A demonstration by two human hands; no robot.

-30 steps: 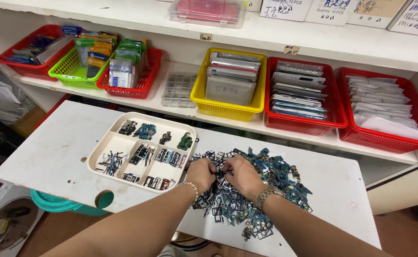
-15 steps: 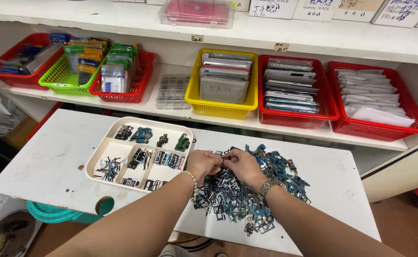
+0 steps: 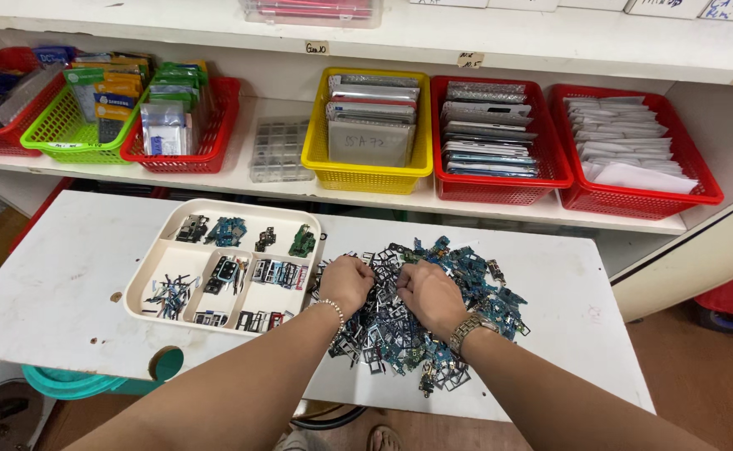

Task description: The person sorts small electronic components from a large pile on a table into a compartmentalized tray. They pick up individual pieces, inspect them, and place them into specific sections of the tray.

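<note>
A: Both your hands are down in the pile [image 3: 433,309] of small phone parts, mid-table. Left hand [image 3: 345,282] sits at the pile's left edge, right hand [image 3: 430,294] just beside it, knuckles up, nearly touching.

B: Grip?

A: Fingers curled under on both, tips buried in the parts. You look to be pinching or picking at something between them, but I can't tell what, or whether either hand has hold of a piece. Too small, and hidden by the knuckles.

B: Tray?

A: White divided tray [image 3: 162,259] just left of the pile, touching its edge near your left wrist. Compartments hold like parts grouped together: boards in the back row, frames and flex bits in front. Likely parked there for a short reach from pile to slot.

B: Rest?

A: Table [image 3: 65,276] is white. Shelf behind has red, green and yellow baskets [image 3: 366,171] of packaged stock, well apart from your hands.
</note>
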